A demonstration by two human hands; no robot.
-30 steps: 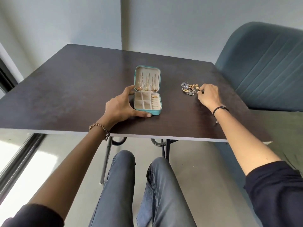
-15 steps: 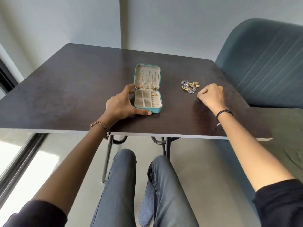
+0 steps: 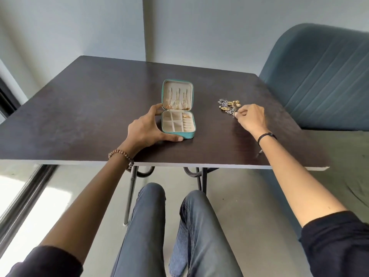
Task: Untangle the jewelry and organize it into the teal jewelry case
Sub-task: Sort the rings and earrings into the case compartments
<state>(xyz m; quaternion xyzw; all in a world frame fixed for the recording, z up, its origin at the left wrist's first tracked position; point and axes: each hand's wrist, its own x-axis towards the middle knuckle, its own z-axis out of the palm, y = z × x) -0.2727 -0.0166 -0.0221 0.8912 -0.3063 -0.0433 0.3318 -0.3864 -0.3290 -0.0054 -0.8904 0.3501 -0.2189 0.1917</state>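
The teal jewelry case (image 3: 178, 135) lies open in the middle of the dark table, lid upright with gold chains hanging inside and a gold piece in a right-hand compartment. My left hand (image 3: 146, 128) grips the case's left side, thumb along its front edge and forefinger at the hinge. To the right lies a tangled pile of silver and gold jewelry (image 3: 228, 106). My right hand (image 3: 251, 117) pinches a small piece at the pile's near edge between thumb and fingertips.
The dark wooden table (image 3: 79, 108) has its front edge close to my knees. A blue-grey upholstered chair (image 3: 319, 80) stands against the table's right side. A window frame runs along the floor at the left.
My right hand drew back from the pile, then returned to its near edge and pinched a piece. My left hand and the case stayed in place.
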